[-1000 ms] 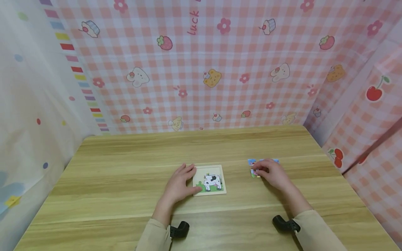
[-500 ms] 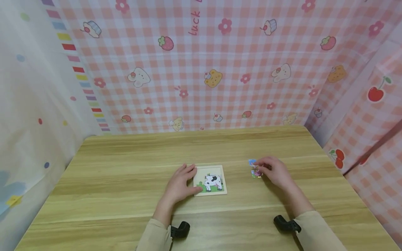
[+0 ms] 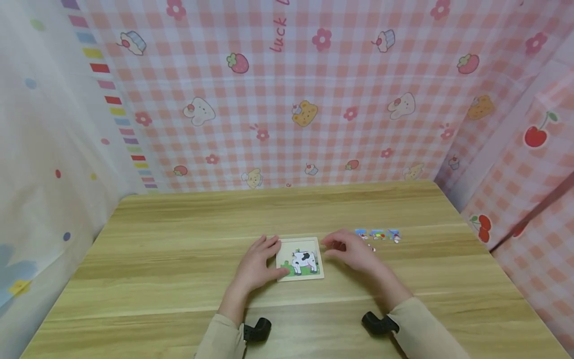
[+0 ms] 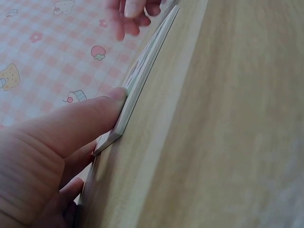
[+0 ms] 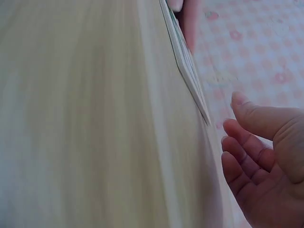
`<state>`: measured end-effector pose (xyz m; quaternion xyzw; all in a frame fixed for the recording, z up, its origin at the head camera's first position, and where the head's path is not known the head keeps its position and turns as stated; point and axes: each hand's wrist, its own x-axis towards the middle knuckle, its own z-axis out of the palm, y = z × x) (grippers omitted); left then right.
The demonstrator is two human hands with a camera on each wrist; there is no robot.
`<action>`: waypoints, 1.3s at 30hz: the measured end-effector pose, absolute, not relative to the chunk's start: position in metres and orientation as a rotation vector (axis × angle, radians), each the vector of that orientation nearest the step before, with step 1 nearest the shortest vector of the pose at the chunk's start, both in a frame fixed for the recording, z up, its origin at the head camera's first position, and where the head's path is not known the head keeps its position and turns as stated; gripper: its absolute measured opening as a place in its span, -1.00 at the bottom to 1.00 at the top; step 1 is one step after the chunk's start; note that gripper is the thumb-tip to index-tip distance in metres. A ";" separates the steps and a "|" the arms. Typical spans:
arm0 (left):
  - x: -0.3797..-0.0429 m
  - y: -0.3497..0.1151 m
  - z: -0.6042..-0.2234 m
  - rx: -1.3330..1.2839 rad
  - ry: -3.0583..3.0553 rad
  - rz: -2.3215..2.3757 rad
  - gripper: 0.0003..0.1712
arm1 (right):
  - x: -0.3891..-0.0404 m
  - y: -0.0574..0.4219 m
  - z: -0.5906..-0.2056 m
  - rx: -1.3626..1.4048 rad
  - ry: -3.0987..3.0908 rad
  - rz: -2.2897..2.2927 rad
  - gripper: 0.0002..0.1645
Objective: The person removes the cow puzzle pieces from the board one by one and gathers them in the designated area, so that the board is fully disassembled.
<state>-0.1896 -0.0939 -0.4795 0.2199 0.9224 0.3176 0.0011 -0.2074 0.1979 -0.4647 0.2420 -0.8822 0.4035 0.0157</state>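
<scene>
Apparently for steadiness, gripping puzzle board (image 3: 296,244) by left edge with left hand (image 3: 257,265); hovering just right with relaxed, seemingly empty right hand (image 3: 351,250).

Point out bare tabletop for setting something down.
Free: the wooden tabletop left of the left hand; the strip between the cow puzzle and the checked cloth; and the area right of the loose puzzle pieces. Crowded: from the left hand across the cow puzzle and right hand to those pieces.

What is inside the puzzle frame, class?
Inside the puzzle frame is a cow picture, green around its feet, pale space above. The left hand covers part of the left edge; what lies beneath cannot be seen.
</scene>
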 end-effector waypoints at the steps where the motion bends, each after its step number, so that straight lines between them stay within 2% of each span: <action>1: -0.190 -0.094 -0.480 0.689 2.896 0.994 -0.13 | -0.208 0.193 -0.465 0.778 -2.742 1.246 -0.75; 15: -0.188 -0.093 -0.478 0.687 2.894 1.053 -0.13 | -0.212 0.153 -0.460 0.905 -2.810 1.248 -0.75; 28: -0.189 -0.071 -0.472 0.677 2.955 0.928 -0.03 | -0.221 0.142 -0.458 0.902 -2.879 1.116 -0.73; 39: -0.190 -0.071 -0.477 0.649 2.955 0.898 -0.02 | -0.226 0.136 -0.459 0.948 -2.911 1.082 -0.75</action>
